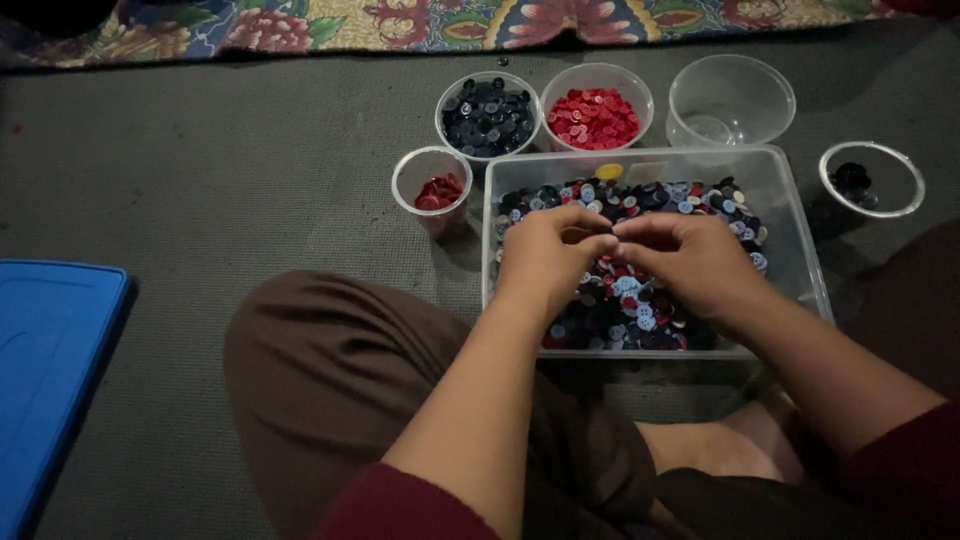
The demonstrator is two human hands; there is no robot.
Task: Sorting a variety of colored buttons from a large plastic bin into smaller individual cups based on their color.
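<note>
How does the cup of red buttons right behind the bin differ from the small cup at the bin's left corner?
The cup of red buttons is wider and filled nearly to the rim with bright red buttons. The small cup is narrower and holds only a shallow layer of darker red buttons at its bottom. The wider one stands behind the clear bin; the small one stands beside the bin's left corner. Both are clear plastic, upright on the grey floor.
</note>
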